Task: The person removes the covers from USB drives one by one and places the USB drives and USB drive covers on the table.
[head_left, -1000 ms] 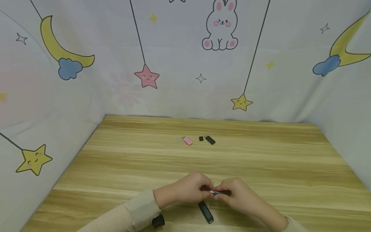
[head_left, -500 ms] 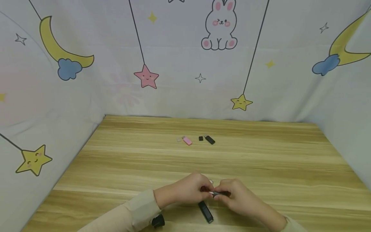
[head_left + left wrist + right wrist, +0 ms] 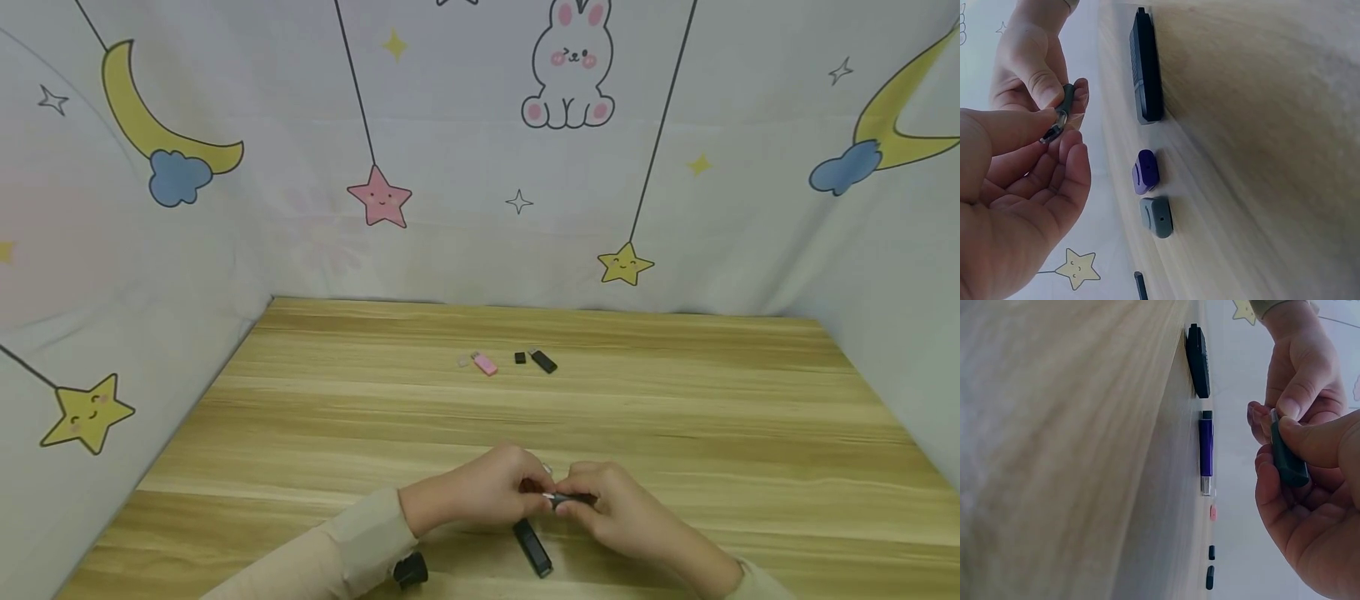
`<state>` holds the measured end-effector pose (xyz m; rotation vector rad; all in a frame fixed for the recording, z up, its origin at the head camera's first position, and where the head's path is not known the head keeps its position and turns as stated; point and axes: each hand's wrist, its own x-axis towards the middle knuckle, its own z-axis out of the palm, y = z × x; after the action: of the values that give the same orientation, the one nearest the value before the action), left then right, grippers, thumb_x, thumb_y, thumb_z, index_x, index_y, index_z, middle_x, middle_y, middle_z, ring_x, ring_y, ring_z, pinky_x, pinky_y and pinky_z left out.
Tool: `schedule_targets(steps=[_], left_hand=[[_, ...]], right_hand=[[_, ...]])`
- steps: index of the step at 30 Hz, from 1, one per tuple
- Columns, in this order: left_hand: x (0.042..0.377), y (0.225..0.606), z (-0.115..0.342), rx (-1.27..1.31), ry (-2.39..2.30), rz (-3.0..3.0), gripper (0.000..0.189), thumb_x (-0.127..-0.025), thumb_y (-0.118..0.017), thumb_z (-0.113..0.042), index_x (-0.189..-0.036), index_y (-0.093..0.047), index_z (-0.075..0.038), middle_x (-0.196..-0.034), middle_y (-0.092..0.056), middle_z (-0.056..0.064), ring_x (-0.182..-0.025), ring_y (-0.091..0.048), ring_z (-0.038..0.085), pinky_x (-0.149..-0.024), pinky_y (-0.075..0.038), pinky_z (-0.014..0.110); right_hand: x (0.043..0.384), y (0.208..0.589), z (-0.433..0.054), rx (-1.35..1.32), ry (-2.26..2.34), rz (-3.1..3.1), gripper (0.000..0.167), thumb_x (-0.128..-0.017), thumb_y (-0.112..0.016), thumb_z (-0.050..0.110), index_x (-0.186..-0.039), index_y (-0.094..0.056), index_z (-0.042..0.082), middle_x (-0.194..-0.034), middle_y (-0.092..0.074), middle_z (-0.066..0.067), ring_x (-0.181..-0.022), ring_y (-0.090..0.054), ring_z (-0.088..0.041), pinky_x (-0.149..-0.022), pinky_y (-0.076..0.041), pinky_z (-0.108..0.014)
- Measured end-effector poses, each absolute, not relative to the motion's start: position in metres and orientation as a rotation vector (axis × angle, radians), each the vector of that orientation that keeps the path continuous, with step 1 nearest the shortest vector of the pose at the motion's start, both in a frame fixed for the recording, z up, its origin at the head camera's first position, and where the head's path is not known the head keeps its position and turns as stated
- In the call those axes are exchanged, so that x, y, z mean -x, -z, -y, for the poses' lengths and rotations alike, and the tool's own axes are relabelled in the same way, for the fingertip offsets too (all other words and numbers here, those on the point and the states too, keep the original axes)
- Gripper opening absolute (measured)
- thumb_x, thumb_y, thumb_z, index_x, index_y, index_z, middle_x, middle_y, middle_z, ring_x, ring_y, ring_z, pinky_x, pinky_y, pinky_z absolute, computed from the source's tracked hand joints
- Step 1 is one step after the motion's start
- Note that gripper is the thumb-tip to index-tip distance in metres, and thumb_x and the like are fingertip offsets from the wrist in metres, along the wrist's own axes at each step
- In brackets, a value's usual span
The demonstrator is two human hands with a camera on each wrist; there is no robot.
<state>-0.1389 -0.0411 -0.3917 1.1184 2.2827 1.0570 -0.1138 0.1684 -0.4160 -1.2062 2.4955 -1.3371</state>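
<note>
My right hand [image 3: 618,504] grips a small dark green USB flash drive [image 3: 1288,456] by its body, thumb along the side. The thumb and fingertips of my left hand [image 3: 498,487] pinch its other end, where a pale, shiny plug [image 3: 1058,120] shows between the fingers. The fingertips of both hands almost meet there. Just below them in the head view, a larger black stick-shaped drive [image 3: 532,548] lies on the table. A purple drive [image 3: 1206,447] with a silvery end lies beyond it in the right wrist view; the hands mostly hide it in the head view.
Farther back on the wooden table [image 3: 360,400] lie a pink USB drive [image 3: 485,364] with a clear cap [image 3: 462,361], and a black drive [image 3: 543,361] with its black cap [image 3: 520,358]. A grey piece [image 3: 1157,217] sits beside the purple one. Printed cloth walls surround the table.
Both hands stay almost in place around the dark green USB drive; only a very slight shift of the fingers shows. The things on the table have not moved.
</note>
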Motion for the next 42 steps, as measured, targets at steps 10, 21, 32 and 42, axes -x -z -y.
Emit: schedule_targets(steps=[10,21,32,42], left_hand=[[0.1410,0.3925,0.0407,-1.142,-1.075,-2.271,0.010,-0.087,-0.066,0.001,-0.093,-0.074,0.000,-0.079,-0.071,0.003,-0.061,-0.049,-0.007,-0.057,-0.046,0.012],[0.1403,0.3912,0.0389,-1.085,-1.082,-2.263,0.010,-0.088,-0.066,0.001,-0.094,-0.074,0.001,-0.079,-0.072,0.004,-0.061,-0.051,-0.006,-0.057,-0.048,0.013],[0.1402,0.3913,0.0386,-1.073,-1.100,-2.258,0.010,-0.087,-0.066,0.001,-0.094,-0.074,0.001,-0.080,-0.072,0.007,-0.061,-0.051,-0.006,-0.057,-0.048,0.013],[0.1402,0.3905,0.0377,-1.068,-1.113,-2.242,0.010,-0.086,-0.067,0.003,-0.093,-0.073,0.003,-0.080,-0.072,0.007,-0.062,-0.053,-0.006,-0.058,-0.048,0.013]], right_hand=[[0.1135,0.4142,-0.1698,1.194,1.342,-2.481,0.011,-0.089,-0.067,0.008,-0.098,-0.074,0.006,-0.081,-0.060,0.008,-0.072,-0.049,0.003,-0.061,-0.049,-0.020],[0.1137,0.4147,-0.1711,1.190,1.333,-2.502,0.012,-0.088,-0.067,0.005,-0.098,-0.073,0.005,-0.081,-0.059,0.009,-0.072,-0.049,0.003,-0.061,-0.049,-0.020],[0.1131,0.4109,-0.1711,1.161,1.321,-2.482,0.013,-0.089,-0.065,0.005,-0.099,-0.073,0.003,-0.082,-0.060,0.007,-0.072,-0.048,0.003,-0.061,-0.049,-0.020],[0.1141,0.4144,-0.1736,1.180,1.306,-2.484,0.015,-0.089,-0.065,0.006,-0.101,-0.073,0.003,-0.082,-0.059,0.008,-0.071,-0.047,0.004,-0.059,-0.048,-0.019]])
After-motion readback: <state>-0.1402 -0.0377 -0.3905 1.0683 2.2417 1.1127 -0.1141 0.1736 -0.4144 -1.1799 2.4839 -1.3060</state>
